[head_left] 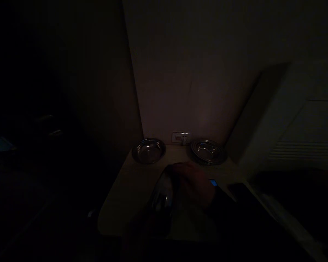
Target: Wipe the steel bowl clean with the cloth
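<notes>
The picture is very dark. A shiny metal plate or shallow bowl (162,194) is held steeply tilted above the table, light glinting off its surface. My left hand (142,222) is a faint dark shape at its lower left and seems to grip it there, though its fingers barely show. Over the upper edge of the metal dish lies my right hand (195,180), with a dark sleeve behind it. Its fingers are curled and blurred; a dark patch beneath them may be cloth, but I cannot make it out.
A wide metal dish (149,151) lies at the table's back left, and several stacked metal dishes (209,152) sit at the back right. Between them a socket panel (182,138) is on the wall. A small lit blue screen (213,182) shows beside my right wrist. The wooden table (117,203) has a rounded front-left corner.
</notes>
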### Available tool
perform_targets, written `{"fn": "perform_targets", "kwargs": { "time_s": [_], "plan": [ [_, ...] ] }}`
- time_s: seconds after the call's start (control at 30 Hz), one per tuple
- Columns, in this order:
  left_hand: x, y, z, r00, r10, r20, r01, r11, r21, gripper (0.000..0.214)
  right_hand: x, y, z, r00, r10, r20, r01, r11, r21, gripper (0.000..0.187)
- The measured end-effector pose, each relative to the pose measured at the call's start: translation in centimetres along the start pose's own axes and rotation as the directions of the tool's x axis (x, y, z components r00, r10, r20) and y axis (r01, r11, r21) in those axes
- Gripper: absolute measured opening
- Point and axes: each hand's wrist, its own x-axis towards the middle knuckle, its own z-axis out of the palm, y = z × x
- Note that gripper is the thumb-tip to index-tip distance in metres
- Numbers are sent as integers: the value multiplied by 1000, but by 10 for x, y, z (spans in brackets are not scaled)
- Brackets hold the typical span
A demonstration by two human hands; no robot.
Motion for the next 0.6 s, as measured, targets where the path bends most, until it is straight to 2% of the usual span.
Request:
{"fn": "perform_targets", "kwargs": {
  "time_s": [0.1,0.2,0.5,0.6],
  "plan": [
    [-2,-5,-3,1000,2,-31,-2,1000,6,31,-12,10,0,987,118,-108,-107,989,102,33],
    [-4,-7,-8,998,-4,-55,6,1000,27,32,-29,8,4,970,157,-186,-132,981,139,32],
    [-6,8,-15,999,-23,-39,27,995,100,29,-45,-3,13,961,154,-232,-129,984,119,36],
    [-7,6,-14,999,-34,-42,39,993,112,29,-49,-5,13,949,182,-259,-157,981,113,36]
  ]
}}
